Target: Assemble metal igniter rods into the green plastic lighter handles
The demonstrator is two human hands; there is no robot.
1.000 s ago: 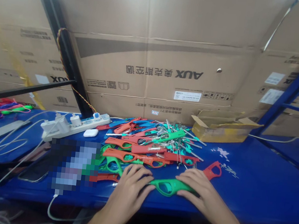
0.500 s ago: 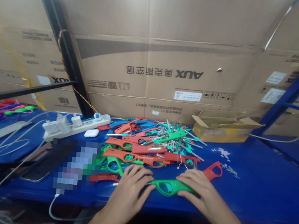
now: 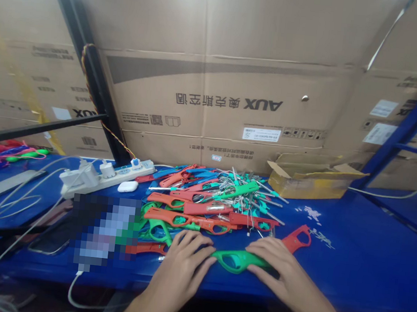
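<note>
Near the table's front edge, a green lighter body [image 3: 239, 261] with a trigger loop lies across between my hands. My left hand [image 3: 189, 259] pinches its left tip with thumb and fingers. Around its right part closes my right hand [image 3: 275, 261], hiding that end. Just beyond my right hand sits a red lighter piece [image 3: 297, 239] with a loop. Behind both hands spreads a pile of red, green and blue lighter shells [image 3: 208, 209]. Metal rods with turquoise parts [image 3: 263, 201] lie at the pile's right side.
An open cardboard box [image 3: 310, 184] stands at the back right. Small pale pieces [image 3: 312, 213] are scattered before it. At the left are a power strip [image 3: 116, 178] with chargers, a white earbud case [image 3: 128, 186], phones and loose cables. Large cardboard [image 3: 216, 77] walls the back.
My left fingers have closed in slightly on the green lighter body's left tip; the gap there is smaller. Otherwise, hands and pile stay in place.
</note>
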